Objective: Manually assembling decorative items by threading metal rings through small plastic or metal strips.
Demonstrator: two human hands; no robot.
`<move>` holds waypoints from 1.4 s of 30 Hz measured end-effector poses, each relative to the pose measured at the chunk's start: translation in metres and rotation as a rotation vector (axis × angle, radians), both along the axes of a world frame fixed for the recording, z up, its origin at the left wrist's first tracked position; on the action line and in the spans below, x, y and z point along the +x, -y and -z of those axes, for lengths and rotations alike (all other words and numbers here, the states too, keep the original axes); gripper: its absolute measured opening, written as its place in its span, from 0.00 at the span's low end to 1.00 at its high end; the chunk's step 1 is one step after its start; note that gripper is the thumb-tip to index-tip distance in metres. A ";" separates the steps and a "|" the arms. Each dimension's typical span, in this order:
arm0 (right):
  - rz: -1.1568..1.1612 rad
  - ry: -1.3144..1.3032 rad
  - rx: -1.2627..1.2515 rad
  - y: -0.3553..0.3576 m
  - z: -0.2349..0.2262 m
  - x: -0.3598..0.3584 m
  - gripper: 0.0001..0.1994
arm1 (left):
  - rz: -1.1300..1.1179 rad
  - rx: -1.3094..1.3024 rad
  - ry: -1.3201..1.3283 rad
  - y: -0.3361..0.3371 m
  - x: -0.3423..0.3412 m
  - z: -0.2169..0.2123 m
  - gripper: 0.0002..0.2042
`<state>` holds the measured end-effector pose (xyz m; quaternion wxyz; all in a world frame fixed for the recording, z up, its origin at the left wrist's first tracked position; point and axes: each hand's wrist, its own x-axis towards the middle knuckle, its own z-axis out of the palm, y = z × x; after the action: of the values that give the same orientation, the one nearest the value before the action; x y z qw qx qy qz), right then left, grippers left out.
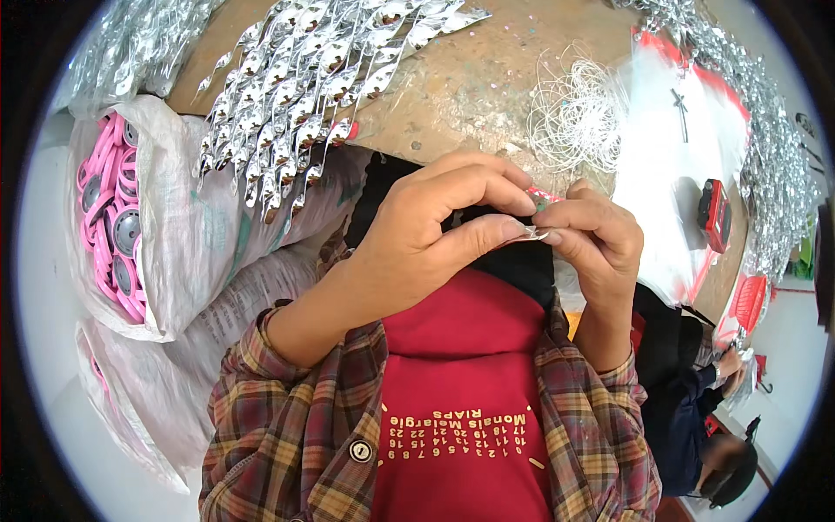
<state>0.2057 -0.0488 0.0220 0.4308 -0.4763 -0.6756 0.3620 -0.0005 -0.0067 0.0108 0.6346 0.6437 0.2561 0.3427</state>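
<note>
"In the head view, where is the piece being handled?"

"The small red-and-silver, foil-like piece (545, 199) sits between the fingertips, in front of the chest, near the desk (474, 96). The left hand (422, 213) has thumb and fingers pinched on its left side; the right hand (602, 233) pinches its right side."

"Which hand is nearer, and how does its long axis run?"

"Neither; both touch it. The fingers cover too much for me to tell the axis."

"Any containers?"

"To the left, an open white woven-plastic sack (187, 204) holds pink plastic rings with grey round centres (106, 217). Below it is another whitish sack (143, 396); a little pink shows at its side, the rest is hidden. On the right, clear flat plastic bags with red edges (652, 130) lie beside a loose tangle of thin white cord (578, 113). I can't make out anything inside those bags."
</note>
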 end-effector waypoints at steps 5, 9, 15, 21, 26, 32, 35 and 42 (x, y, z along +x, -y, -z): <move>-0.018 -0.001 0.034 -0.001 0.004 0.001 0.06 | -0.027 0.221 -0.114 -0.005 0.001 -0.004 0.06; 0.005 -0.038 -0.055 0.001 0.004 0.001 0.05 | -0.058 0.113 -0.045 -0.001 0.004 -0.005 0.03; -0.022 -0.174 -0.118 0.001 0.009 -0.001 0.05 | -0.020 -0.163 0.167 -0.001 0.009 -0.001 0.03; 0.009 -0.343 -0.393 0.003 -0.008 -0.003 0.05 | -0.021 -0.175 0.153 0.001 0.012 -0.006 0.03; -0.003 -0.536 -0.517 0.005 -0.005 -0.002 0.04 | -0.022 -0.223 0.159 0.011 0.022 0.002 0.07; 0.083 -0.838 -0.494 -0.003 0.000 0.002 0.04 | -0.052 0.100 -0.045 0.009 0.014 0.006 0.13; 0.034 -0.884 -0.537 -0.003 0.008 0.011 0.04 | -0.025 0.213 -0.125 -0.001 0.001 -0.002 0.13; 0.126 -0.800 -0.597 -0.005 0.009 0.006 0.05 | 0.022 0.101 -0.246 0.004 -0.038 -0.003 0.14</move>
<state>0.2116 -0.0435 0.0134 0.5220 -0.4426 -0.2948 0.6669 -0.0390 -0.0111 0.0140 0.5687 0.7148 0.3073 0.2669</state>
